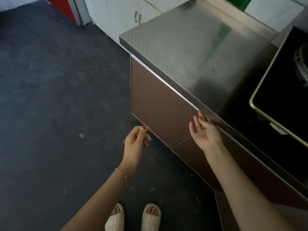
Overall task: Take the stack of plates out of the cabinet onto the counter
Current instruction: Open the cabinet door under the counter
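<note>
The stack of plates cannot be seen; it may be behind the brown flat-fronted cabinet door [160, 104], which is shut or nearly so, under the front edge of the patterned stainless-steel desk [191, 47].

The right hand [205, 129] is at the top right corner of that door, palm turned up toward the camera, its grip spread, with the fingertips [200, 114] reaching up to the bright metal strip beneath the desk's edge; whether they hook behind the door I cannot tell. The left hand [136, 142] is at the door's lower corner, its grip loosely curled, the thumb and forefinger close together at the door's bottom edge; whether they pinch it is unclear. A thin red-and-white bracelet [122, 176] circles the left wrist.

A second brown cabinet panel [216, 167] adjoins the door on the right. On the desk to the right lies a black glass gas hob [283, 97] with a brass-coloured rim. Below, two cream open-toed slippers [133, 217] stand on the dark grey floor [58, 97]. White cabinets [120, 15] stand beyond the desk.
</note>
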